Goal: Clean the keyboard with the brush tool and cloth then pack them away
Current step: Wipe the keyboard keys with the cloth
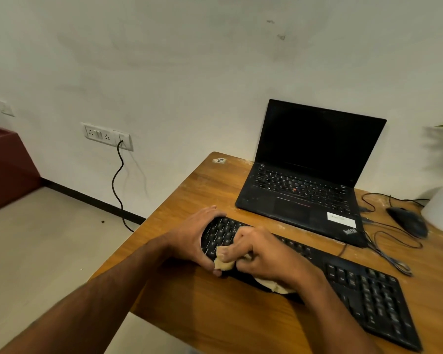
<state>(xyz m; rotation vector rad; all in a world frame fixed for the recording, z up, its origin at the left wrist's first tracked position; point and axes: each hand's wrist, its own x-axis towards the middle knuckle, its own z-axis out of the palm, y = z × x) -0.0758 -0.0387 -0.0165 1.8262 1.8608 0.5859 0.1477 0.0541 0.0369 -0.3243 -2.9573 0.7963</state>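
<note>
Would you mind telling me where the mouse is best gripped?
Probably from above, across its flanks: the mouse lies flat on the table, domed back up. Come from its near side, since its cable trails off left and the white pot crowds its right.

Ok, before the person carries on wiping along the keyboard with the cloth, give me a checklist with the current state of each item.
1. Cloth gripped by right hand: ok, fingers curl round it.
2. Keyboard steadied: ok, left hand grips its left end.
3. Keyboard fully on the table: ok, though its left end lies close to the table's edge.
4. Path to the right free: ok, no object lies on the keys there.
5. Laptop out of the way: ok, it sits behind the keyboard.
6. Brush tool at hand for packing: cannot tell, not in view.
</note>
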